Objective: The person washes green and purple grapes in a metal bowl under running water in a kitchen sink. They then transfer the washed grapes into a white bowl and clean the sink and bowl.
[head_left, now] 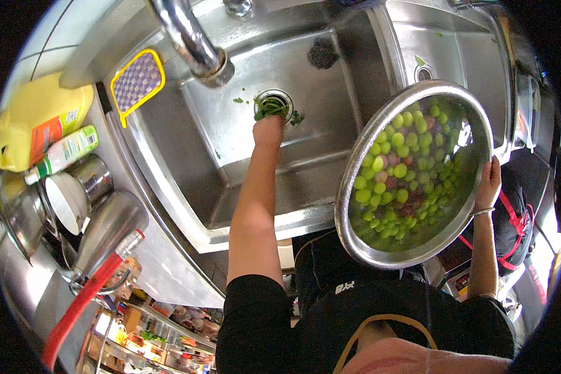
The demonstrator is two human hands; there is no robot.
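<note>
My left hand (268, 132) reaches down into the stainless steel sink (304, 154), its fingers at the green leafy scraps (273, 106) over the drain; the fingertips are hidden, so I cannot tell whether they grip. With my right hand (488, 184) I hold the right rim of a large metal bowl (346, 210), which is tilted and rests over the sink's right front edge. Green and some reddish round fruits (402, 173) lie in water inside it. Small leaf bits are scattered around the drain.
A chrome faucet (191, 42) hangs over the sink's back left. A checked pad with yellow trim (138, 84) lies on the left ledge. Bottles, a white bowl (66, 203) and metal pots stand at left, near a red-handled tool (82, 306). A second basin (449, 51) adjoins at right.
</note>
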